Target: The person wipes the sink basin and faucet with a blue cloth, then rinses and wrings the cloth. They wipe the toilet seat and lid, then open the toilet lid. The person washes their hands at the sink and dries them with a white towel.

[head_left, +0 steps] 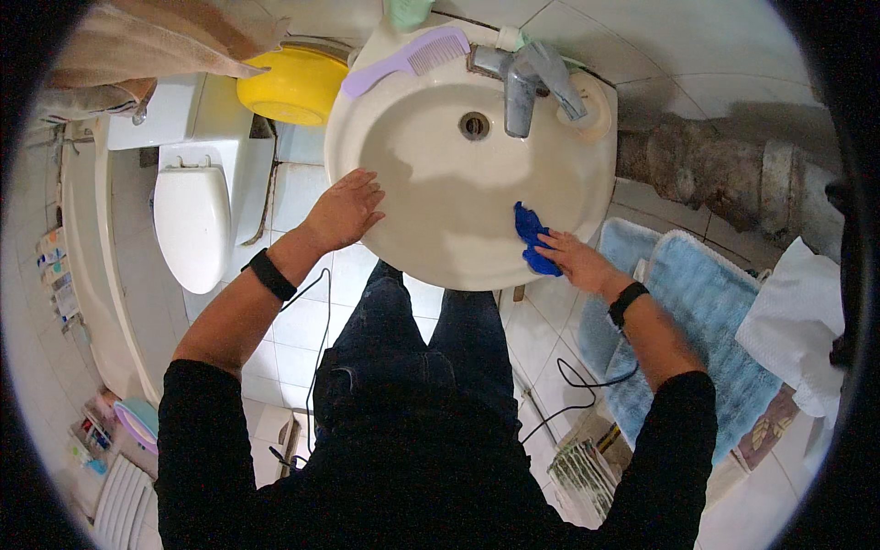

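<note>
Right hand [577, 261]: fingers half-closed, holding cloth [528, 229]
Left hand [343, 211]: loosely spread, empty
Sink [440, 220] under fingers: wiping, apparently; next needs pressure

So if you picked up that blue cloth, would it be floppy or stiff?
Probably floppy: the blue cloth is bunched in uneven folds at the right hand. It's likely light, since it looks small beside the sink. Pushed, it might slide or crumple rather than roll, because its shape isn't round.

black top [412, 486], elbow-length sleeves [206, 431], dark blue jeans [376, 325], black wristbands [269, 274], thin black cables [328, 307]
</note>
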`<move>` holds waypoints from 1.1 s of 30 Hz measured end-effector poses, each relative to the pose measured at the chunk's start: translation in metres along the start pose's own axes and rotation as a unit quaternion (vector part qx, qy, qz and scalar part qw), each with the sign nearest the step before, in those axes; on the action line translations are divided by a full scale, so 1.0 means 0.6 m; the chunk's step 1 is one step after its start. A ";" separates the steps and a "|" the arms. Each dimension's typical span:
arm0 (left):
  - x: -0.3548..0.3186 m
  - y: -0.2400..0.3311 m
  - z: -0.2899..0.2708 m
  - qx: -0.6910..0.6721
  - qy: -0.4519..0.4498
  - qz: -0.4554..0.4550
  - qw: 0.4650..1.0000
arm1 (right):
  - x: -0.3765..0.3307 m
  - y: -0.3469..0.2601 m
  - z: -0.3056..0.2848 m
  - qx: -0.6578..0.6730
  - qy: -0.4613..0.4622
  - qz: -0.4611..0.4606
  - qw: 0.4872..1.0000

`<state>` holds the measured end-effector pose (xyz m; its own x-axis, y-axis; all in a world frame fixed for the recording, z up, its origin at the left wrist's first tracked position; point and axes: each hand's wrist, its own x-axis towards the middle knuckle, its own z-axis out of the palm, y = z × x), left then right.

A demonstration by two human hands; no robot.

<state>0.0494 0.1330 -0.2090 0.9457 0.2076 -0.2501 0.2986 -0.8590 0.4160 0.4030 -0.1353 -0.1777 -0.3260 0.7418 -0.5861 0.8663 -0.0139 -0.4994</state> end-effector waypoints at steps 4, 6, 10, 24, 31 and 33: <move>-0.010 0.001 -0.004 -0.033 0.045 -0.011 0.998 | 0.066 -0.061 0.007 0.047 -0.063 0.035 0.996; -0.010 0.002 -0.003 -0.050 0.080 -0.017 0.995 | 0.119 -0.130 0.037 0.082 -0.030 0.019 0.996; -0.008 0.006 0.002 -0.065 0.115 -0.015 0.991 | 0.177 -0.180 0.082 0.163 0.104 -0.004 0.981; -0.021 0.018 -0.013 -0.229 0.197 -0.160 0.940 | 0.499 -0.236 0.013 0.312 0.261 0.097 0.908; -0.017 0.022 -0.010 -0.229 0.196 -0.174 0.937 | 0.466 -0.288 0.030 0.381 0.396 0.122 0.826; -0.016 0.023 -0.011 -0.234 0.189 -0.177 0.937 | 0.485 -0.273 0.011 0.411 0.377 0.205 0.804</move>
<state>0.0455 0.1225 -0.1949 0.7291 0.6669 -0.1541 0.5416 -0.4245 0.7256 0.1636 0.0781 -0.2706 0.5145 0.7528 -0.4106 0.1980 -0.5701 -0.7974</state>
